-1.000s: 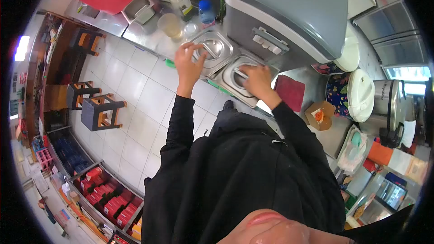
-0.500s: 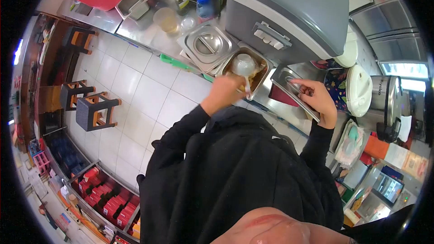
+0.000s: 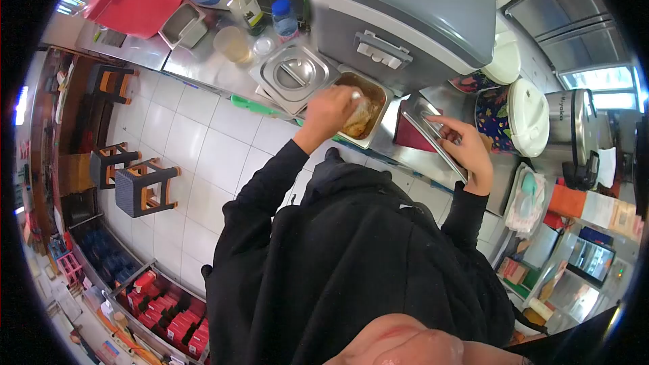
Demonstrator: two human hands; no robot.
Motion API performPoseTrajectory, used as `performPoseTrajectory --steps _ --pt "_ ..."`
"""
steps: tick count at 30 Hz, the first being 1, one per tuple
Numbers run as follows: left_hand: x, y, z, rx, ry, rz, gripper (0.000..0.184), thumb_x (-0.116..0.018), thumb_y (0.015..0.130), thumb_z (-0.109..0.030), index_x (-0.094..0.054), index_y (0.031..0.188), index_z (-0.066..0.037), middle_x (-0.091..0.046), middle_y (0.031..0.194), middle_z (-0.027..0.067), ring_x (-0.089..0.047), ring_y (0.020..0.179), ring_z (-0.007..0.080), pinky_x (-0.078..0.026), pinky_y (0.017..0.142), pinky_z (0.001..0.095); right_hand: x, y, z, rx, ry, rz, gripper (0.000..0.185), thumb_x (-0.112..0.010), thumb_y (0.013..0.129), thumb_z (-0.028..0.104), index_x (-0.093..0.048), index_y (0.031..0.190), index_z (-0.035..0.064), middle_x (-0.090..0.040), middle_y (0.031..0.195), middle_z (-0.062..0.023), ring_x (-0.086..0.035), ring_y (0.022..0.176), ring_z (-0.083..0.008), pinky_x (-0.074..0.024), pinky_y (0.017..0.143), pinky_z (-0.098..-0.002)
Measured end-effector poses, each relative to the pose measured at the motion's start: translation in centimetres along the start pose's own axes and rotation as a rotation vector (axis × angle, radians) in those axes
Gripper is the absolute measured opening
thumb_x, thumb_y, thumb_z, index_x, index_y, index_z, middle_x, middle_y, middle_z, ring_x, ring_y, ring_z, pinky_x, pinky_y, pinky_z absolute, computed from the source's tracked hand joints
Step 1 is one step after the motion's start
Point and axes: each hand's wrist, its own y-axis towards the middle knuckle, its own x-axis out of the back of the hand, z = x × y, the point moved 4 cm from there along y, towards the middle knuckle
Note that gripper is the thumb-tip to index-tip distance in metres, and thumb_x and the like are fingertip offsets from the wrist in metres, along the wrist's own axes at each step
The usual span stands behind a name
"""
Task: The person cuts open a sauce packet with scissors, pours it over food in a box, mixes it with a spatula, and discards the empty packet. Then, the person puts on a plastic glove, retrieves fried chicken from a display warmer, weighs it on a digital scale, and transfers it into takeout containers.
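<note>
Tilted lid held aside from the open pan

The cooler box [image 3: 405, 20] stands behind the steel food pan [image 3: 380, 119]. The right hand [image 3: 468, 153], fingers bent, grips the lid [image 3: 420, 115], seemingly keeping access free. The left hand [image 3: 328, 115], wrist angled inward, appears closed around the ladle [image 3: 356, 96] over the food [image 3: 358, 127].

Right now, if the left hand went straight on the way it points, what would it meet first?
Probably the grey cooler box, just beyond the open pan. If the left hand is low enough, the pan's far rim comes first; depth is unclear.
</note>
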Motion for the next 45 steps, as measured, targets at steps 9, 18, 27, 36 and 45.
performPoseTrajectory --steps 9,18,27,36,45 --pt "9.6 -3.6 3.1 0.413 -0.600 -0.681 0.028 -0.046 0.100 -0.028 -0.055 0.103 -0.001 -0.053 0.069 0.0031 -0.055 0.059 0.0113 -0.046 0.054 0.0251 -6.0 3.3 1.6 0.227 -0.313 -0.105 0.048 -0.062 0.069 0.012 -0.065 0.116 0.0188 -0.067 0.088 -0.0127 -0.062 0.076 -0.0277 -0.0490 0.076 -0.0377" --pt "12.0 -4.2 -1.4 0.114 -0.404 -0.826 0.037 -0.047 0.098 -0.038 -0.049 0.107 -0.002 -0.051 0.071 0.0077 -0.059 0.063 0.0202 -0.048 0.058 0.0305 -15.8 10.4 -1.8 0.411 -0.566 -0.297 0.040 -0.060 0.080 0.016 -0.061 0.121 0.0192 -0.058 0.100 -0.0087 -0.054 0.097 -0.0269 -0.0417 0.083 -0.0427" --pt "-1.4 -2.2 -11.5 -0.110 -0.655 0.263 0.036 -0.072 0.064 -0.008 -0.071 0.099 -0.015 -0.065 0.085 0.0073 -0.063 0.071 0.0221 -0.047 0.056 0.0301 -7.2 -2.5 3.2 0.238 0.980 -0.056 0.046 -0.049 0.098 0.033 -0.047 0.128 -0.0026 -0.059 0.118 -0.0101 -0.055 0.107 -0.0174 -0.0441 0.090 -0.0309" --pt "-14.1 -0.1 -23.3 -0.623 -0.562 0.507 0.053 -0.075 0.073 -0.023 -0.059 0.123 -0.016 -0.057 0.112 0.0077 -0.056 0.099 0.0252 -0.044 0.087 0.0344 2.6 -14.3 -9.6 -0.255 0.805 -0.403 0.025 -0.043 0.100 0.019 -0.052 0.116 0.0024 -0.066 0.092 -0.0095 -0.061 0.089 -0.0150 -0.0491 0.078 -0.0293" --pt "-28.7 -2.1 -19.4 0.180 -0.374 0.285 0.139 -0.089 0.046 -0.049 -0.005 0.147 0.000 -0.035 0.141 0.0183 -0.035 0.129 0.0366 -0.027 0.104 0.0529 14.3 -16.2 -17.5 -0.061 -0.696 -0.124 0.012 -0.056 0.078 0.007 -0.062 0.087 0.0015 -0.064 0.076 -0.0195 -0.065 0.072 -0.0347 -0.0491 0.057 -0.0462"
